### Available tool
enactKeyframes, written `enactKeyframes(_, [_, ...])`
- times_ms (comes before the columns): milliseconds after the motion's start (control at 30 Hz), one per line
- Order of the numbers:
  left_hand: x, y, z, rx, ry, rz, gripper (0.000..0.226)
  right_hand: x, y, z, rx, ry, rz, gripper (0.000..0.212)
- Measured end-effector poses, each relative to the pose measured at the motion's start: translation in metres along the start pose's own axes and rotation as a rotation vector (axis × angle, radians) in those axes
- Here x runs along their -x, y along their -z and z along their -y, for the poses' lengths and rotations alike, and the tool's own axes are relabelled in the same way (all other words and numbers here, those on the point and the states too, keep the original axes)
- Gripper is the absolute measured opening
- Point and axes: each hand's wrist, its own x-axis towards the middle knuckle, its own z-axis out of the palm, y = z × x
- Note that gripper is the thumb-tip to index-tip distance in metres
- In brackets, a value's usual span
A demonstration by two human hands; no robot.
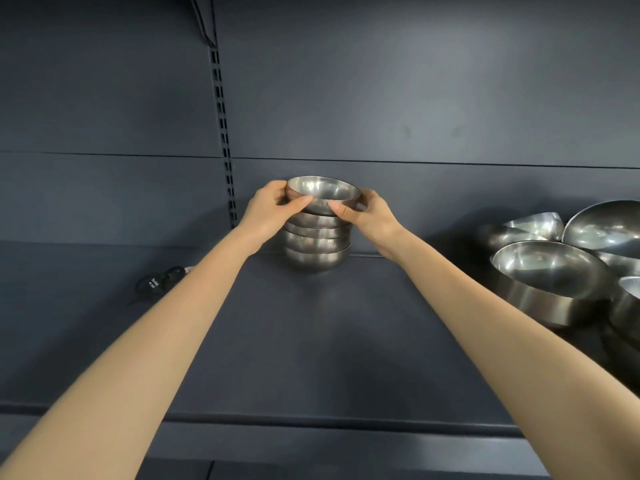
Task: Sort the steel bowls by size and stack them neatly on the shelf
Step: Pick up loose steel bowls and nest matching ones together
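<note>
A stack of several small steel bowls (317,249) stands at the back of the dark shelf (311,323). On top of it sits one more small steel bowl (323,192), slightly tilted. My left hand (273,209) grips its left rim and my right hand (367,216) grips its right side, thumbs on the near wall. Both arms reach forward from the bottom corners of the view.
Several larger steel bowls (547,271) lie loosely piled at the right end of the shelf. A small black object (159,282) lies on the shelf at the left. A slotted upright (223,133) runs up the back panel behind the stack.
</note>
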Motion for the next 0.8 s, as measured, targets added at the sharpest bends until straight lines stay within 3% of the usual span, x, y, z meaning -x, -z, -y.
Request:
enactKeyframes(167, [0.005,0.001,0.001,0.004,0.022,-0.014,0.026,0.002,-0.006,-0.005,0.043,-0.028,0.026,0.061])
enactKeyframes(367, [0.009,0.002,0.004,-0.034,0.024,0.015,0.012,0.007,-0.009,0.001,0.079,-0.04,0.024,0.059])
enactKeyframes(500, [0.008,-0.001,0.003,-0.103,0.048,0.024,0.022,0.013,-0.005,0.01,0.113,-0.07,0.046,0.058])
enactKeyframes(667, [0.016,-0.011,-0.014,-0.154,0.088,-0.062,0.044,0.023,0.019,0.022,0.241,-0.088,0.067,0.086])
enactKeyframes(733, [0.023,-0.018,-0.027,-0.228,0.06,-0.124,0.061,0.028,0.038,0.028,0.334,-0.093,0.083,0.085])
enactKeyframes(800, [0.033,-0.032,-0.043,-0.243,-0.03,-0.161,0.063,0.035,0.061,0.034,0.39,-0.11,0.097,0.082])
